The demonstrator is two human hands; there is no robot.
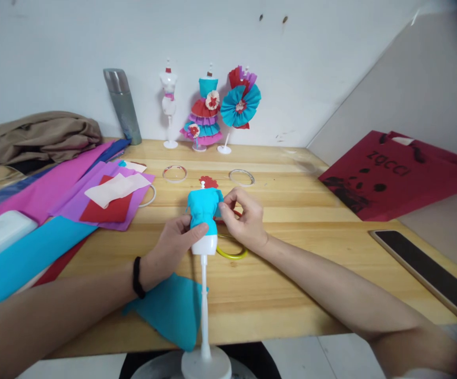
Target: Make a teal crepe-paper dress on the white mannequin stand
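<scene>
A small white mannequin on a stand stands upright at the table's front edge, its torso wrapped in blue crepe paper. My left hand is closed round the torso's left side, thumb across the waist. At the shoulder on the right, my right hand pinches the edge of the blue paper between thumb and fingers. The mannequin's round base shows at the bottom of the view. Under my left wrist lies a loose piece of blue crepe paper. A yellow ring and a red ring lie behind, partly hidden.
Three small mannequins stand by the wall: a mostly bare one, one in a ruffled dress, one with a big blue flower. Coloured paper sheets and a flask are left; a phone and red bag right.
</scene>
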